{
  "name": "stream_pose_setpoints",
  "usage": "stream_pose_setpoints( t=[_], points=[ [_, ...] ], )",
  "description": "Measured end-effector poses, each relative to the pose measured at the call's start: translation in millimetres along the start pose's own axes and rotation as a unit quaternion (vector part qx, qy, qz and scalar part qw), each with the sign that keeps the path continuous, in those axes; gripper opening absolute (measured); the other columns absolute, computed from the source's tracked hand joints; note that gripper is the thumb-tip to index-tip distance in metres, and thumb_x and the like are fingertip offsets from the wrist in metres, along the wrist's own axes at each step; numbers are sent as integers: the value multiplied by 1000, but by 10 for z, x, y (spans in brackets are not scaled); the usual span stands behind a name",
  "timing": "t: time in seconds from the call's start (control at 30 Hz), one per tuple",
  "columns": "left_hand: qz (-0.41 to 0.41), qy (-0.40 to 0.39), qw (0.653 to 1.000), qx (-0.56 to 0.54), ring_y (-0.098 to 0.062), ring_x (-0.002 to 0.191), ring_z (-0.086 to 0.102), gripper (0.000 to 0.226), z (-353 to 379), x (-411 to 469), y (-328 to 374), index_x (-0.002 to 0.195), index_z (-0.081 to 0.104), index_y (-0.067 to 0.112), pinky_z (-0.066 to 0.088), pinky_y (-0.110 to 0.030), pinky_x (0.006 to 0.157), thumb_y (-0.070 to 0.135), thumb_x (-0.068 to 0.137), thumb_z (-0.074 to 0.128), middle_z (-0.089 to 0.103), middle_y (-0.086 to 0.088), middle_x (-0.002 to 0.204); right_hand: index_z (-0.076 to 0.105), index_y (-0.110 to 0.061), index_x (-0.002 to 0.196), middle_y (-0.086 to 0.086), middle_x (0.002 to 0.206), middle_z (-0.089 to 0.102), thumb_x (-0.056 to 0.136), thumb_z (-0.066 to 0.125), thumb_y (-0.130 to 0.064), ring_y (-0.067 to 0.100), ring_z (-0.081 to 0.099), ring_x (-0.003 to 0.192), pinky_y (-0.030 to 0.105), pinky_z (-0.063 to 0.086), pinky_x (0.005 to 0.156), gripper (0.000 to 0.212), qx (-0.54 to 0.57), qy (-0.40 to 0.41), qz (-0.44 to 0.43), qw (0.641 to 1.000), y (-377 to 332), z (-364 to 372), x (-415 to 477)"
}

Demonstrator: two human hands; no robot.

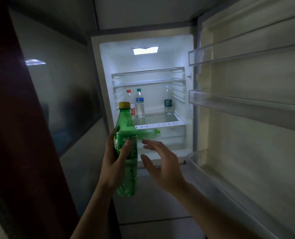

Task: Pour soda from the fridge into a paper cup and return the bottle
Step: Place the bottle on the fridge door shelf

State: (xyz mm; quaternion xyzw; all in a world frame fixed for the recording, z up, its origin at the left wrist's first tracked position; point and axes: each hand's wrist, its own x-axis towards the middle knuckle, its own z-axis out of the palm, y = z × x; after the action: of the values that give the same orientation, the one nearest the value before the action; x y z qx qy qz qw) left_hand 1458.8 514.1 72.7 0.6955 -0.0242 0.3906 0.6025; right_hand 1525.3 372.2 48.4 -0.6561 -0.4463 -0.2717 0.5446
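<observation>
Both arms reach forward, bare from the elbow down. The left forearm [91,213] rises from low on the left, its wrist nearly straight. The left hand [114,164] grips a bottle [126,125] round the middle and holds it upright. Its thumb [125,150] lies across the near side, and the other fingers curl round the far side. The right forearm [212,204] comes in from the lower right, angled up and to the left. The right hand [164,167] hangs just right of the left one, holding nothing, palm turned toward the bottle. Its fingers [149,143] are spread and lightly bent, slightly blurred, apart from the bottle.
</observation>
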Motion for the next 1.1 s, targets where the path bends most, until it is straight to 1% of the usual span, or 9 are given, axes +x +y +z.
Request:
stream_pose_setpoints(
  t=[0.1,0.23,0.37,0.47,0.53,0.63,0.77,0.9,1.1],
  points=[
    [7,4,1000,5,-25,108,66,54,106,167,-211,135,47,39,56,-53,84,54,85,60,67,1,117,56,-8,132,1,124,63,92,64,-30,1,59,112,15,47,93,47,16,1,-11,1000,217,49,119],
    [18,9,1000,13,-11,101,67,49,187,390,-419,136,47,32,55,-24,71,46,90,54,67,8,111,55,-7,133,3,128,61,89,70,-17,5,60,114,19,49,94,48,22,9,-22,999,449,192,280],
    [36,12,999,-9,-8,103,67,50,185,713,-630,137,47,35,54,-23,76,52,91,57,68,12,112,55,-10,134,-2,131,59,87,73,-14,5,59,116,20,49,95,50,15,14,-20,1000,655,346,486],
    [39,-15,998,-48,10,102,61,39,216,985,-690,134,42,38,50,-11,76,30,97,50,65,24,113,55,-13,135,-5,133,58,87,72,-14,7,61,113,26,53,93,51,19,40,-6,999,791,473,658],
    [46,-29,996,-64,19,99,57,41,256,1160,-711,138,38,28,45,-3,76,13,100,43,57,19,121,57,-11,132,0,133,58,86,72,-8,12,64,112,30,55,91,48,40,52,0,998,874,546,789],
    [54,-45,987,-144,10,101,62,45,315,1471,-749,142,40,20,48,-8,76,18,97,44,62,11,124,60,-12,127,1,128,60,84,73,-5,13,63,113,27,55,90,45,35,69,11,997,926,558,1048],
    [82,-74,973,-200,20,91,60,30,533,1852,-619,121,43,36,45,-3,73,15,100,40,64,42,95,61,-11,126,-1,127,60,85,73,-10,14,63,114,31,55,90,43,-17,98,3,995,881,404,1415],
    [109,-93,956,-254,7,100,62,28,817,2090,-492,128,46,33,48,-12,79,36,101,43,66,27,107,59,-8,129,2,127,61,85,72,-11,13,62,114,32,54,93,46,-66,111,-1,992,747,125,1649],
    [110,-175,915,-347,-6,109,62,40,1205,2210,-143,140,33,37,52,-21,81,45,101,32,57,-1,132,56,-23,128,-5,121,64,86,70,-7,6,64,107,21,51,93,47,-136,83,6,987,399,-433,1978]
  ],
)
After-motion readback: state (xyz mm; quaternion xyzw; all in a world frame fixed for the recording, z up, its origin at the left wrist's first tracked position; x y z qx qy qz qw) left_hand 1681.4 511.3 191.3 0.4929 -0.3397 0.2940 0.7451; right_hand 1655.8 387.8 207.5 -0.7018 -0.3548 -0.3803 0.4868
